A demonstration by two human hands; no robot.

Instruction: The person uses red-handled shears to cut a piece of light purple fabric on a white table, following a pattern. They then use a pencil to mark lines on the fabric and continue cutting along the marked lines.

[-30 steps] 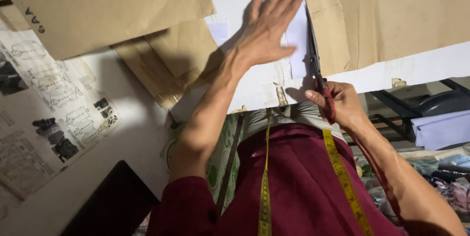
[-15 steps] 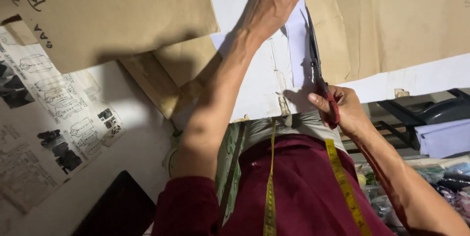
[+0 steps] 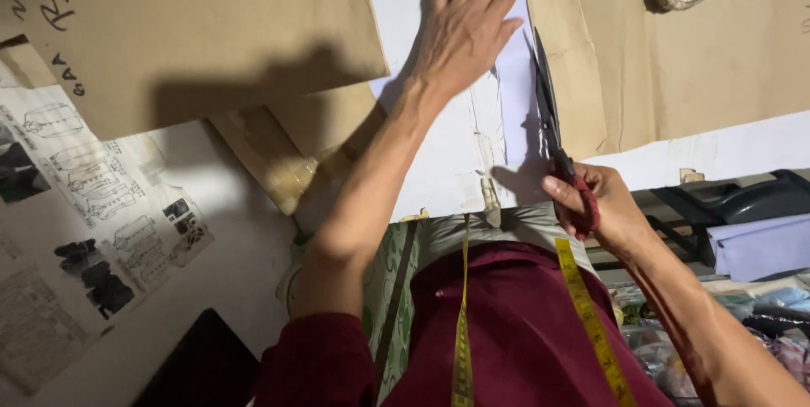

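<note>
On the white paper [image 3: 439, 162], left hand [image 3: 468, 23] has slid farther up

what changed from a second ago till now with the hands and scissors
The left hand slid further up the white sheet, away from the body, still pressing flat. The scissors in the right hand advanced a little the same way along the sheet's edge. Nothing was picked up or let go. The brown paper pattern pieces and the yellow measuring tape around the neck stayed as they were.
</note>
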